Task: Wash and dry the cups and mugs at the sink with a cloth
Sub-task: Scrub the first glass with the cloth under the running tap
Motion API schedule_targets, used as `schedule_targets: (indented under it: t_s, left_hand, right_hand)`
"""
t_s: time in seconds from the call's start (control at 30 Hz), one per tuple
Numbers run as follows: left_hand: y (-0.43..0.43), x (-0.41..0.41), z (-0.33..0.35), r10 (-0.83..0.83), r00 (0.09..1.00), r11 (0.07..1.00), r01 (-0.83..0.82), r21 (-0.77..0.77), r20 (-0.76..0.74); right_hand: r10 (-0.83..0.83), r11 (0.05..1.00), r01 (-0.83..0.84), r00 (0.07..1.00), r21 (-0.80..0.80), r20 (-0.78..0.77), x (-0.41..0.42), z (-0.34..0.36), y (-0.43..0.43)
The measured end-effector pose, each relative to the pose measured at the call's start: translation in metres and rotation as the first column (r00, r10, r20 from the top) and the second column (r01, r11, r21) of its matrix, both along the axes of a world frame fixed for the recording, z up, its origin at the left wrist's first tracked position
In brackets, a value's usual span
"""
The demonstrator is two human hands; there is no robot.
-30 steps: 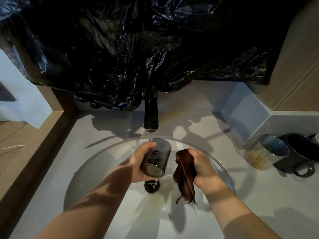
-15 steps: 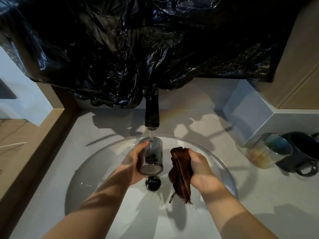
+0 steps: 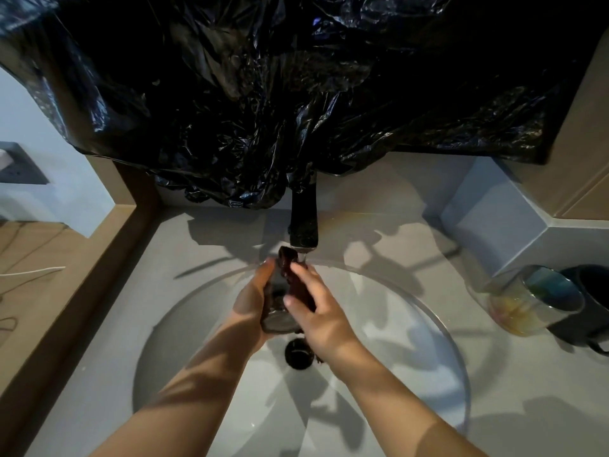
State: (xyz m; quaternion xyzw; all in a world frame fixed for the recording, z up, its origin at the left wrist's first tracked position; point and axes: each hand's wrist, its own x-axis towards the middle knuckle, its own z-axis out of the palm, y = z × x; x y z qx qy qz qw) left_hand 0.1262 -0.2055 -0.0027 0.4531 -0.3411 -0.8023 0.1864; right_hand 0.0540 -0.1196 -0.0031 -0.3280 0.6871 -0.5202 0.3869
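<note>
My left hand grips a dark glass cup over the round sink basin, its base turned toward me. My right hand holds a dark brown cloth against the cup's right side, and the cloth's top end sticks up past the cup's far end. Water runs from the black tap just above them. An iridescent glass cup and a black mug stand on the counter at the right.
A black drain sits in the basin under my hands. Crumpled black plastic sheeting hangs over the wall behind the tap. A grey slanted block stands at the back right. A wooden ledge runs along the left.
My right hand has brought the hanging cloth left onto the cup. The cup has moved up closer to the tap.
</note>
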Motion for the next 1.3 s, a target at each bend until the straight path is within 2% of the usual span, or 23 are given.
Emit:
schedule_targets:
  t_s: [0.07, 0.17, 0.33, 0.47, 0.57, 0.67, 0.73, 0.8, 0.87, 1.0, 1.07, 1.2, 1.3]
  left_hand:
    - [0.002, 0.003, -0.003, -0.027, 0.999, 1.000, 0.027, 0.005, 0.018]
    - [0.012, -0.001, 0.002, -0.059, 0.998, 0.998, 0.058, 0.022, 0.013]
    - [0.002, -0.006, 0.009, 0.053, 0.998, 0.998, -0.054, 0.017, 0.040]
    - [0.008, -0.006, 0.002, -0.015, 0.994, 1.000, 0.012, 0.027, 0.110]
    - [0.004, -0.011, 0.001, 0.034, 0.992, 0.999, -0.034, 0.001, 0.119]
    - [-0.002, -0.008, 0.001, 0.107, 0.981, 0.993, -0.098, -0.064, 0.162]
    - [0.001, -0.004, -0.007, 0.074, 0.991, 0.994, -0.065, -0.087, 0.108]
    - [0.007, 0.000, -0.007, -0.013, 0.998, 0.996, 0.018, -0.093, 0.055]
    - [0.009, -0.001, -0.003, -0.085, 0.995, 0.993, 0.089, -0.076, 0.059]
    - [0.000, -0.004, -0.002, 0.139, 0.987, 0.987, -0.131, -0.089, 0.084]
    - [-0.003, -0.001, -0.007, 0.157, 0.985, 0.988, -0.156, -0.019, 0.069]
    - [0.007, 0.000, -0.001, -0.024, 0.999, 0.995, 0.026, -0.094, 0.021]
    - [0.006, -0.001, -0.002, -0.063, 0.997, 0.986, 0.053, -0.156, -0.055]
  right_hand:
    - [-0.011, 1.000, 0.010, 0.998, -0.017, -0.060, -0.005, -0.003, -0.001]
    - [-0.220, 0.975, 0.220, 0.974, -0.002, 0.061, -0.016, -0.002, -0.011]
    - [-0.126, 0.989, 0.130, 0.990, -0.076, 0.064, 0.003, 0.003, -0.004]
    - [-0.260, 0.955, 0.288, 0.927, -0.068, 0.271, -0.015, 0.013, -0.010]
    - [-0.257, 0.960, 0.280, 0.912, -0.025, 0.320, -0.012, 0.015, -0.011]
    - [-0.054, 0.997, 0.065, 0.963, -0.029, 0.265, 0.000, 0.016, -0.002]
    - [0.028, 1.000, -0.025, 0.979, -0.018, 0.201, -0.003, 0.016, -0.001]
    - [-0.024, 1.000, 0.024, 0.987, 0.004, 0.161, -0.011, 0.019, -0.004]
    - [-0.051, 0.999, 0.049, 0.981, 0.013, 0.188, -0.016, 0.016, -0.004]
    - [0.063, 0.998, -0.067, 0.977, 0.013, 0.202, 0.002, 0.014, 0.001]
    - [0.067, 0.998, -0.067, 0.970, -0.011, 0.235, 0.002, 0.015, 0.003]
    - [-0.096, 0.992, 0.104, 0.990, -0.077, 0.105, -0.012, 0.016, -0.010]
    - [-0.111, 0.984, 0.131, 0.982, -0.123, 0.155, -0.008, 0.017, -0.015]
